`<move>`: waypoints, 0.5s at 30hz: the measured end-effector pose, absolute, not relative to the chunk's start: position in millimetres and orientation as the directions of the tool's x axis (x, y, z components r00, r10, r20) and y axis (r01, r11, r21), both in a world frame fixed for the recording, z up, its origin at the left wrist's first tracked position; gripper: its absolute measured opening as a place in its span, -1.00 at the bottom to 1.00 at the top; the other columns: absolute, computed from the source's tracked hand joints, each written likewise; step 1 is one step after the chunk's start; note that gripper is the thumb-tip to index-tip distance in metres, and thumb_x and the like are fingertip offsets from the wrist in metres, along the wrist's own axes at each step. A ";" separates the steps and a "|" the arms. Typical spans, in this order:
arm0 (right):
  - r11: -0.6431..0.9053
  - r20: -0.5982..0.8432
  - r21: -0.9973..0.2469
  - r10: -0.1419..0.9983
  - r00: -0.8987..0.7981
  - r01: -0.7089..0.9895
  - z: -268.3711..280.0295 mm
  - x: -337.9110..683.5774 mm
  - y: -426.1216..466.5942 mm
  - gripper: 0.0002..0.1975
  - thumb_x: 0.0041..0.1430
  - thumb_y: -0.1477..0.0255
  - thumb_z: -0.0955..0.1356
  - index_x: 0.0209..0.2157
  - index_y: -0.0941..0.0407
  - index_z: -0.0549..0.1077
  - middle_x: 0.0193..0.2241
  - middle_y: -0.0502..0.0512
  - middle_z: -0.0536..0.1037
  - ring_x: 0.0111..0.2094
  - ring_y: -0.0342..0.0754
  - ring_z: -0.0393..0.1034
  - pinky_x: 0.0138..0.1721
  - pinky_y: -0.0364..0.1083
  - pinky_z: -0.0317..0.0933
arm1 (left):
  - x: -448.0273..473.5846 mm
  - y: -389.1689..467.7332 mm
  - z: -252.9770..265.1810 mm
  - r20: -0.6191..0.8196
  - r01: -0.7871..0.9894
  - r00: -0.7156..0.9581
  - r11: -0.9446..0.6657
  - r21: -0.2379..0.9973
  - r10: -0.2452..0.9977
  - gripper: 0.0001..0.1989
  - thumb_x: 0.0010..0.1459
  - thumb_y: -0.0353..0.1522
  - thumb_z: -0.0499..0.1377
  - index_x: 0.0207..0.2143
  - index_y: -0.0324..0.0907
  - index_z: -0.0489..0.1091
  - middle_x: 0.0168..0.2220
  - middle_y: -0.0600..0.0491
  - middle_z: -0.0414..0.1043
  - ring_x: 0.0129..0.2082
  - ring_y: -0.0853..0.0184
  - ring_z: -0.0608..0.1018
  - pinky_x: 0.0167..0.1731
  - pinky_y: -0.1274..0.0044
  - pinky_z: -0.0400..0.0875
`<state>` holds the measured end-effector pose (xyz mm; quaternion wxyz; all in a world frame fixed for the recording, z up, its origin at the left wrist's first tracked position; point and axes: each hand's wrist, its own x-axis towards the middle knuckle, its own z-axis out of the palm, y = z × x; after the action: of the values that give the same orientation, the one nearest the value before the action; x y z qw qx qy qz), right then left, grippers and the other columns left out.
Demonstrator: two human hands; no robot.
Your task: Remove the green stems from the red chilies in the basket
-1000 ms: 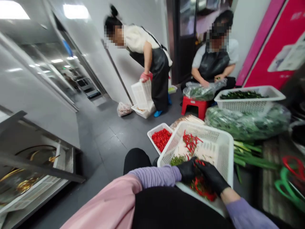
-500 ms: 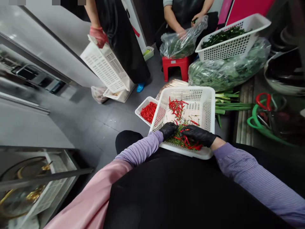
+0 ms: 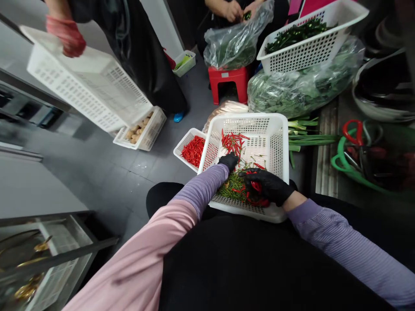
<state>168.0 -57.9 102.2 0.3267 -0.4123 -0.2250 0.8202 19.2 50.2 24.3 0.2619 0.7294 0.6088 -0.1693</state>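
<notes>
A large white plastic basket (image 3: 279,142) rests on my lap. Red chillies (image 3: 234,141) lie in its far part, and a heap of green chilli stems (image 3: 231,186) fills the near left. My left hand (image 3: 229,161), black-gloved, reaches down at the lower edge of the chilli pile; its fingertips are hidden, so I cannot tell what they hold. My right hand (image 3: 264,185), also black-gloved, is curled over several red chillies near the basket's right side. Just left of the basket stands a smaller white basket (image 3: 181,156) of red chillies (image 3: 193,150).
At left a co-worker's red-gloved hand (image 3: 66,36) carries a white crate (image 3: 87,82) above a basket of round, tan produce (image 3: 139,129). Ahead, another person handles a plastic bag on a red stool (image 3: 227,77). Right are bagged greens (image 3: 295,93), spring onions (image 3: 308,139) and red-handled scissors (image 3: 355,133).
My left hand has moved forward from the stems toward the red chillies. My right hand stays over the near right chillies. The co-worker's crate has shifted left and nearer, uncovering the produce basket.
</notes>
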 end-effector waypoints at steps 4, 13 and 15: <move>-0.675 -0.527 -0.606 0.737 -0.423 -0.420 99.2 167.6 -53.9 -0.63 -0.36 0.37 0.55 -0.42 0.15 0.47 -0.60 -0.08 0.46 -0.56 -0.20 0.31 -0.50 -0.19 0.22 | 2.3 45.9 17.4 -0.563 0.900 0.425 -0.397 0.179 0.709 -0.62 0.24 -0.34 0.01 0.10 -0.19 0.27 0.17 -0.19 0.23 0.05 0.16 0.40 -0.01 0.42 0.24; -0.637 -0.573 -0.736 0.767 -0.290 -0.230 90.5 169.2 -63.9 -0.63 -0.30 0.27 0.52 -0.47 0.07 0.35 -0.68 -0.17 0.25 -0.67 -0.23 0.01 -0.66 -0.19 -0.18 | 1.7 25.3 31.0 -0.483 0.944 0.323 -0.244 0.220 0.814 -0.68 0.24 -0.33 0.03 -0.01 -0.28 0.37 0.05 -0.19 0.36 -0.05 0.18 0.47 -0.07 0.44 0.31; -0.592 -0.548 -0.787 0.800 -0.244 -0.172 84.5 170.1 -64.0 -0.66 -0.24 0.22 0.49 -0.51 0.05 0.31 -0.68 -0.14 0.24 -0.65 -0.19 0.03 -0.64 -0.16 -0.12 | 5.3 17.3 45.8 -0.415 0.914 0.248 -0.069 0.401 0.875 -0.69 0.25 -0.29 0.03 -0.09 -0.29 0.42 -0.07 -0.13 0.44 -0.14 0.27 0.49 -0.13 0.49 0.34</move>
<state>170.1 -64.0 84.5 0.3340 -0.5160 -0.3040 0.7279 5.3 17.3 45.8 0.3008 0.7306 0.6122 -0.0318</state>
